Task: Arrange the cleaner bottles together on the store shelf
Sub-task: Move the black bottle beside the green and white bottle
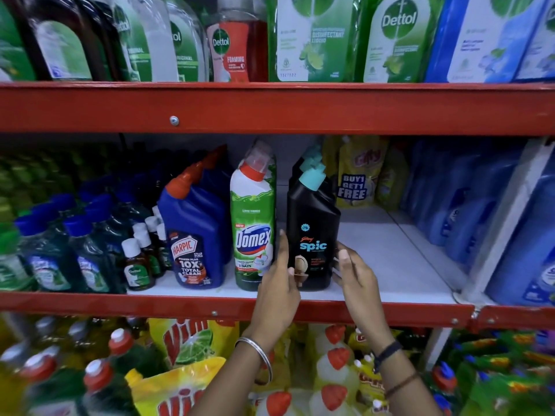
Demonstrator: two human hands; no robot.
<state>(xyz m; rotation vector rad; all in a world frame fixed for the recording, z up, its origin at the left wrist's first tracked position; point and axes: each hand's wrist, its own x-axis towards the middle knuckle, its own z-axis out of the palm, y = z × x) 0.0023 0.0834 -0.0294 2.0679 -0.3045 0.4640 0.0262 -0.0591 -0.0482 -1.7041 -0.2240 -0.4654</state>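
A black Spic cleaner bottle (pixel 313 223) with a teal cap stands upright at the front of the middle shelf (pixel 390 259), with more black bottles lined up behind it. My left hand (pixel 277 283) grips its lower left side, fingers in the gap beside the green Domex bottle (pixel 253 223) and thumb across the front. My right hand (pixel 356 274) presses its fingertips on the lower right side. Blue Harpic bottles (pixel 192 235) with red caps stand left of the Domex bottle. A narrow gap separates the Domex and Spic bottles.
Small brown Dettol bottles (pixel 139 265) and blue-capped green bottles (pixel 87 253) fill the shelf's left. Yellow pouches (pixel 359 175) sit at the back right, blue bottles (pixel 468 211) further right. The red upper shelf beam (pixel 270 109) hangs above. Vim pouches (pixel 186 343) lie below.
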